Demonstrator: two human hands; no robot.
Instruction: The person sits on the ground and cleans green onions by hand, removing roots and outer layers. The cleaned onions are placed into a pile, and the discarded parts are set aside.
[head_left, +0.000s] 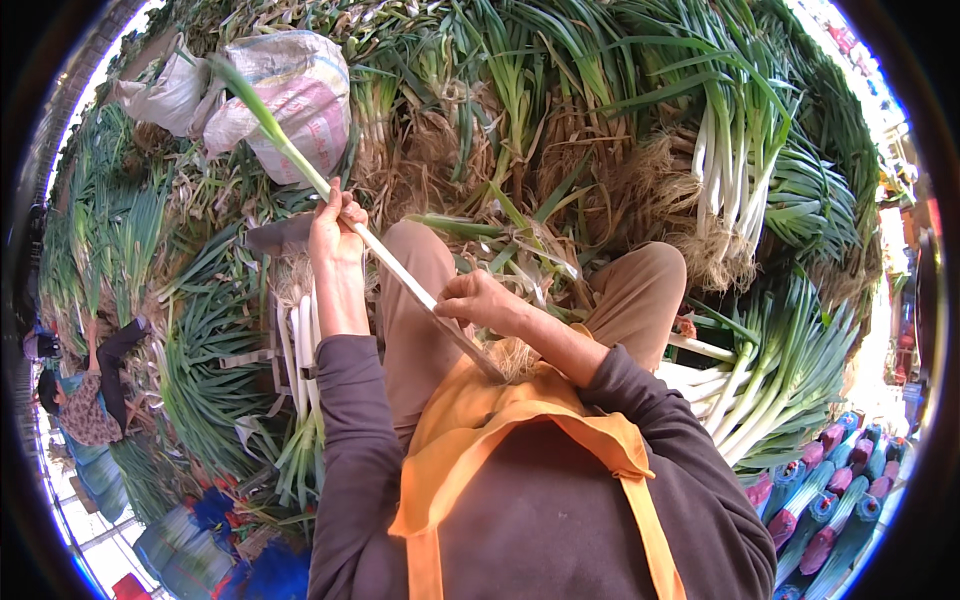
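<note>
My left hand (339, 217) grips a long leek (390, 262) around its stalk. The leek lies diagonally across my lap, green leaves towards the upper left, roots low near my orange apron (517, 412). At the lower part of the stalk, my right hand (476, 300) has its fingers bent against the leek; it seems to pinch its outer layer, where a brownish strip (474, 351) runs down towards the roots. Peeled white leeks (300, 345) with roots lie beside my left forearm, and more white leeks (731, 390) lie beyond my right elbow.
Unpeeled leeks (577, 127) with brown roots are heaped ahead. A white-stalked bunch (731, 172) rests on them at the right. Woven plastic sacks (300, 97) lie upper left. Wrapped bundles (825, 495) are stacked lower right. Another person (94, 405) is at the far left among leeks.
</note>
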